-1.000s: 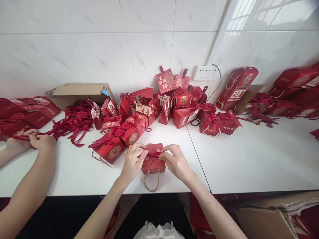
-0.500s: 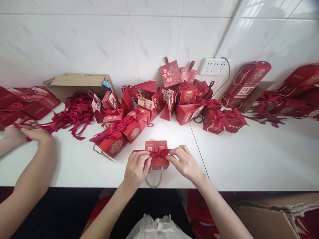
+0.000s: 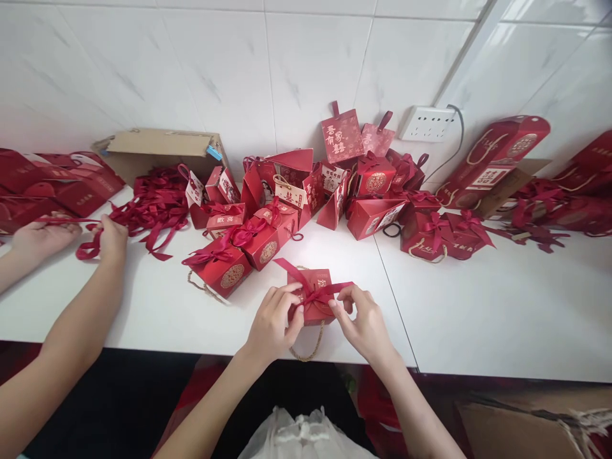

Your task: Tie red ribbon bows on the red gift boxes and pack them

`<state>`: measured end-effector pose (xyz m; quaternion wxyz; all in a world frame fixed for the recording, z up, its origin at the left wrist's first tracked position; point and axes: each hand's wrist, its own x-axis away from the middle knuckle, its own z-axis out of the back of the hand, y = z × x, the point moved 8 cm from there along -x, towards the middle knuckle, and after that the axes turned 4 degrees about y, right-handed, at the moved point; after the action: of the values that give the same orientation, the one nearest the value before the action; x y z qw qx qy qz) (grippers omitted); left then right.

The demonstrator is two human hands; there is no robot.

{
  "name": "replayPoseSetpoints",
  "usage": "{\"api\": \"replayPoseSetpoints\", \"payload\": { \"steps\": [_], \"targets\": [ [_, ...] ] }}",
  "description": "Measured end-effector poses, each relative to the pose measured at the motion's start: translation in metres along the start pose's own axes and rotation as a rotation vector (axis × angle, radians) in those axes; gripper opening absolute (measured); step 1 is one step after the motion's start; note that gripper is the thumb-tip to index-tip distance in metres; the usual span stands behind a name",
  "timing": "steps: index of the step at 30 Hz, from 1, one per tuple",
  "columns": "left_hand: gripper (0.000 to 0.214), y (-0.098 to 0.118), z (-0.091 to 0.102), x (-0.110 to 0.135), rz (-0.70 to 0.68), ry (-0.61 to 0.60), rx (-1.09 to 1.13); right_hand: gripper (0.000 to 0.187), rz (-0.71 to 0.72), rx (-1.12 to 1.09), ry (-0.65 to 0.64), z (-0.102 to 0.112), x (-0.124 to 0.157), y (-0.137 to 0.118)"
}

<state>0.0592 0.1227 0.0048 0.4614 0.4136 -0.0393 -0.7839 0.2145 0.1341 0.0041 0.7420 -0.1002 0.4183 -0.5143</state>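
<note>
A small red gift box (image 3: pixel 310 277) lies in front of me on the white table, its twisted rope handle (image 3: pixel 313 352) hanging toward the near edge. Across its top runs a dark red ribbon (image 3: pixel 318 296) tied in a bow, one tail sticking up to the far left. My left hand (image 3: pixel 272 324) is closed at the bow's left side, thumb and fingers pinching the ribbon close to the knot. On the other side, my right hand (image 3: pixel 364 324) pinches the ribbon's right part between thumb and forefinger. The fingers partly cover the box's sides.
Finished red boxes with bows (image 3: pixel 224 271) stand left of centre, and more boxes (image 3: pixel 375 178) crowd the wall. A heap of ribbons (image 3: pixel 155 207) spills from a cardboard box (image 3: pixel 162 141). At left, a co-worker's hands (image 3: pixel 112 239) hold a ribbon. A power strip (image 3: pixel 427 124) hangs on the tiles.
My left hand has shifted in toward the knot, and the left ribbon tail now points up and away. The co-worker's hands have moved apart. The view has turned slightly.
</note>
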Motion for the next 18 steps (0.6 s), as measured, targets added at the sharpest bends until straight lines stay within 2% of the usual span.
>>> {"api": "replayPoseSetpoints", "payload": {
  "steps": [3, 9, 13, 18],
  "targets": [
    [0.008, -0.004, -0.001, -0.003, 0.028, -0.034, 0.042, 0.038, -0.231, -0.009, -0.07, -0.009, 0.002, 0.01],
    [0.007, -0.011, -0.004, -0.007, 0.126, -0.102, 0.135, 0.036, -0.455, -0.144, -0.145, -0.02, 0.001, 0.015],
    [0.008, -0.022, -0.006, -0.008, 0.253, -0.115, 0.217, 0.032, -0.512, -0.325, -0.214, -0.03, 0.003, 0.022],
    [0.013, -0.041, -0.013, -0.002, 0.506, -0.16, 0.382, 0.034, -0.502, -0.611, -0.25, -0.037, 0.002, 0.032]
  ]
}}
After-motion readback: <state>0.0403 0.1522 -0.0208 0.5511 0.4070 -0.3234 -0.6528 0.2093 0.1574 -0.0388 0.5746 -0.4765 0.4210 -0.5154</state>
